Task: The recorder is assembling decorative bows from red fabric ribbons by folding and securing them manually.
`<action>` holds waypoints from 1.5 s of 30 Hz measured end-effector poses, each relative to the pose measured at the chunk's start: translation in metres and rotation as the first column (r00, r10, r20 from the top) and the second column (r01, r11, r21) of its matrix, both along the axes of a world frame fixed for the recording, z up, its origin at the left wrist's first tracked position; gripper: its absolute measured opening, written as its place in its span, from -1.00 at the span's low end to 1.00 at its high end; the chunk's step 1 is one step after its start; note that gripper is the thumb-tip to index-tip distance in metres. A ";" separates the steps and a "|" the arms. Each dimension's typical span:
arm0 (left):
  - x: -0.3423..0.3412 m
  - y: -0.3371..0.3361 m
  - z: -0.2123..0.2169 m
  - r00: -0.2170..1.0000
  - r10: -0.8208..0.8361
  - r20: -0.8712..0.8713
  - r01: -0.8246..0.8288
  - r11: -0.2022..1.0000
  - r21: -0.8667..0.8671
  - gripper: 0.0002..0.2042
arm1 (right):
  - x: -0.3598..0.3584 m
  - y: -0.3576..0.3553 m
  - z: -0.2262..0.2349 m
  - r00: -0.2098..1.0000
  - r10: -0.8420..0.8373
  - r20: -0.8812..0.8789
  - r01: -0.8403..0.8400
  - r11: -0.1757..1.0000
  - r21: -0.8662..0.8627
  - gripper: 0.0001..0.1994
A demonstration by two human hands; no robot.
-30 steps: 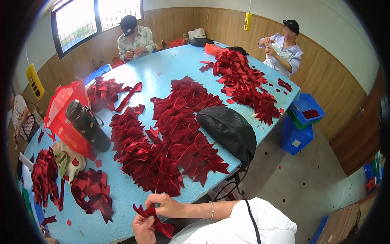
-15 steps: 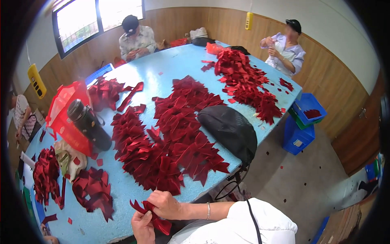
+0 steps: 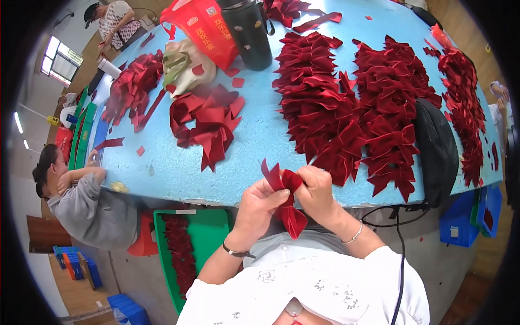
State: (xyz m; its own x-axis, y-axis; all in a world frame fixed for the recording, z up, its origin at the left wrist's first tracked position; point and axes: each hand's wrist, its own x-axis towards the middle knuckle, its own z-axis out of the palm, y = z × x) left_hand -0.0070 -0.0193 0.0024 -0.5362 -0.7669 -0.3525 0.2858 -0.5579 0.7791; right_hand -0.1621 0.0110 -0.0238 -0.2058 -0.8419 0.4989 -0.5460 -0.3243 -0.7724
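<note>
Between my two hands, just off the table's near edge, is a dark red velvet ribbon bow with a loop hanging down and a pointed tail sticking up. My left hand pinches it from the left, thumb across its middle. From the right, my right hand is closed on the bow's upper loop with curled fingers. Beyond my hands, rows of finished-looking red bows lie packed on the blue table. Cut red ribbon strips lie in a loose heap to the left.
A black thermos, a red bag and a pale cloth bundle stand at the back. A black bag lies at right, its cord hanging over the edge. A green crate holds bows. One person sits at left.
The view has swung to the left and downward, bringing the green crate and the seated person at left into sight. Both hands still hold the bow.
</note>
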 end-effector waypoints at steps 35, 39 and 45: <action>0.003 -0.009 0.003 0.995 0.062 0.079 -0.058 0.997 -0.049 -0.77 | -0.029 0.031 0.013 0.554 0.098 0.827 -0.528 0.809 0.258 -0.88; 0.003 -0.006 0.003 0.996 0.038 0.076 -0.038 0.999 -0.003 -0.74 | -0.027 0.027 0.011 0.438 0.055 0.897 -0.509 0.838 0.196 -0.91; -0.003 -0.001 0.012 0.995 0.097 0.022 -0.099 0.988 0.117 -0.78 | -0.024 0.025 0.004 0.305 0.055 0.951 -0.528 0.841 0.121 -0.91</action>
